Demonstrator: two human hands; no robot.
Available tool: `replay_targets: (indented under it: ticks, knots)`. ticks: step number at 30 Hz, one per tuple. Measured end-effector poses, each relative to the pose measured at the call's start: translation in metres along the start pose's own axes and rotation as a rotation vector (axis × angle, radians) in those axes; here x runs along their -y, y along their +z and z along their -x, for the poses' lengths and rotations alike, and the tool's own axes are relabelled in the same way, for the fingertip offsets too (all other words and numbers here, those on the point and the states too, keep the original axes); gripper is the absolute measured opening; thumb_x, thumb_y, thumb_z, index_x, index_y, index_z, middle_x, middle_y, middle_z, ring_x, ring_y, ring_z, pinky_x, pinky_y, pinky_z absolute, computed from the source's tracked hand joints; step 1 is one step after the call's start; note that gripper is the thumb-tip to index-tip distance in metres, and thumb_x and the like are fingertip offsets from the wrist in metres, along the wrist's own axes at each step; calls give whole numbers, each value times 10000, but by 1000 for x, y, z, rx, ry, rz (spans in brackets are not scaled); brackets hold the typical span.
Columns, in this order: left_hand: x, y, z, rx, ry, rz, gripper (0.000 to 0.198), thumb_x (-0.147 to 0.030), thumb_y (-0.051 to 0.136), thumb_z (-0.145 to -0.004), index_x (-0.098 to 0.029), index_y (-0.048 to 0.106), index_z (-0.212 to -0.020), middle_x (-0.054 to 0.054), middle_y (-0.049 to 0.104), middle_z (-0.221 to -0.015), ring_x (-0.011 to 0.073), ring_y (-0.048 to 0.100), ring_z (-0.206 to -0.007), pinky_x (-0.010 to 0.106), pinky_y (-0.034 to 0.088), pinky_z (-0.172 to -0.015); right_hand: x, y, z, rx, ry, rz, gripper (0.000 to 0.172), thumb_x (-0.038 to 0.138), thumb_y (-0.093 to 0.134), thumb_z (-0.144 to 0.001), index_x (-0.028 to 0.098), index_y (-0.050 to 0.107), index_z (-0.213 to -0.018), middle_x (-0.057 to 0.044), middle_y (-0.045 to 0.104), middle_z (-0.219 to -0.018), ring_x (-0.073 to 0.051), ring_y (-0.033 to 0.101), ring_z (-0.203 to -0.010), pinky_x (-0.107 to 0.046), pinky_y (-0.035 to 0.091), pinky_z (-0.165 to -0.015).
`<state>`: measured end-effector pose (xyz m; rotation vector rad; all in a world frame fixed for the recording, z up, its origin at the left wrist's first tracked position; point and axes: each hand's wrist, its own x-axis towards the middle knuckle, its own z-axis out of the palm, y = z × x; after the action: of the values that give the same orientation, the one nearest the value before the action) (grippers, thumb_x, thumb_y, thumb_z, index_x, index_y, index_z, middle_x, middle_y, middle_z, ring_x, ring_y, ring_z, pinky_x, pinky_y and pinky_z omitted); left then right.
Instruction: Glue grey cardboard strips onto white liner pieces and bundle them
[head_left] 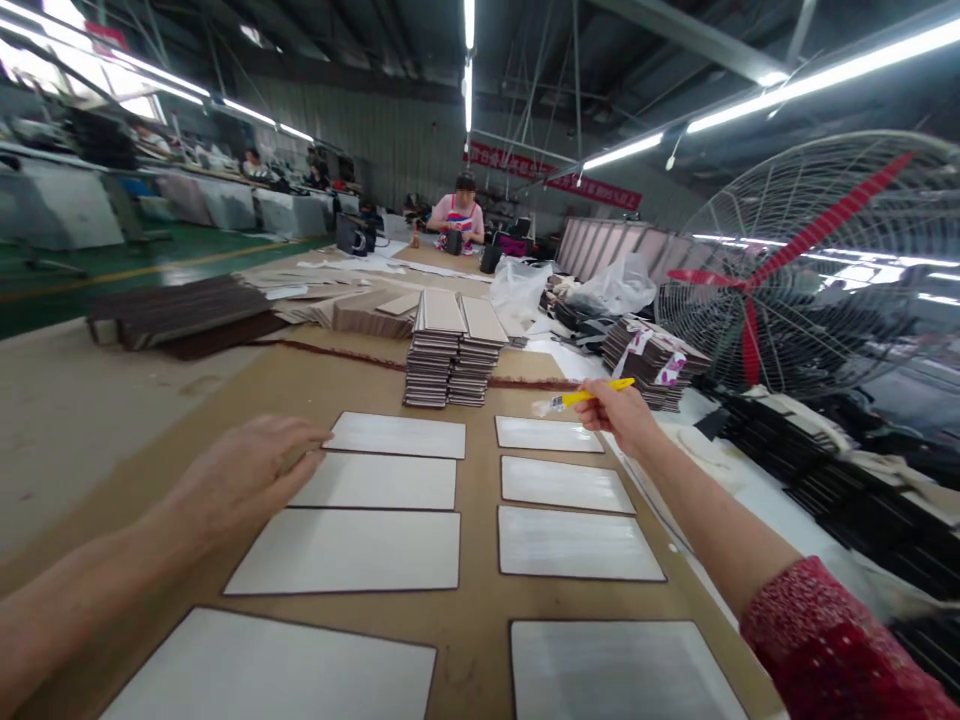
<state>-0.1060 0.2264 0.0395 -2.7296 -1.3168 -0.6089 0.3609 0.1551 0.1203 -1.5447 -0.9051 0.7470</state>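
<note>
My right hand (619, 412) is closed round a yellow-handled brush (581, 398), its pale bristles held just above the far right white panel (547, 434). My left hand (244, 475) lies with fingers stretched out, touching the left edge of a white panel (379, 481) in the left column. Several white rectangular panels with dark edges lie in two columns on the brown cardboard-covered table (478, 560). Two tall stacks of panels (454, 350) stand beyond them.
A big cage fan with red blades (795, 270) stands at the right, beside dark stacked goods (652, 360) and plastic bags (611, 285). Flat cardboard piles (180, 315) lie at the left. A person in pink (457, 215) sits at the table's far end.
</note>
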Motion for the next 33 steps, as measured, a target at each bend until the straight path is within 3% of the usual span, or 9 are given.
replay_targets:
  ticks: [4,8,12,17,25,33]
  knots:
    - [-61,5,-37,254,242,151,312,-288,436,-951,-234,634,-1186,43,663,-1244,214,565,-1196,376,417,-1076,-29,7,-13,9,29,27,155,254,580,-917,131,637,-842,-30,689,-593,-110,590,-404,-197,523,-395]
    - [-121,44,-86,337,416,202,467,-47,365,-874,-180,589,-1261,74,613,-1319,189,538,-1243,332,410,-1101,-47,29,-26,19,53,19,174,261,551,-936,134,641,-857,-23,691,-605,-111,604,-425,-210,545,-429]
    - [-153,88,-126,342,431,187,567,15,403,-786,-151,555,-1306,98,573,-1376,204,520,-1285,344,371,-1144,-58,43,-34,31,80,54,210,284,547,-958,124,647,-866,-10,675,-609,-111,612,-449,-214,548,-449]
    - [-163,110,-141,356,437,153,501,-12,433,-789,-146,605,-1240,124,612,-1308,249,559,-1232,388,415,-1100,-71,48,-39,66,138,148,294,394,566,-995,126,642,-901,25,646,-682,-90,609,-513,-225,547,-509]
    - [-167,105,-136,360,445,98,498,-30,471,-797,-215,607,-1239,96,622,-1269,239,561,-1187,368,437,-1043,-57,26,-50,46,122,313,318,392,598,-972,130,640,-797,37,628,-617,-89,586,-476,-219,518,-484]
    - [-171,106,-137,347,466,47,507,-32,430,-813,-186,584,-1271,101,604,-1297,256,539,-1162,380,451,-1018,-65,44,-54,65,127,353,307,413,583,-984,128,646,-888,13,659,-732,-99,627,-574,-244,553,-562]
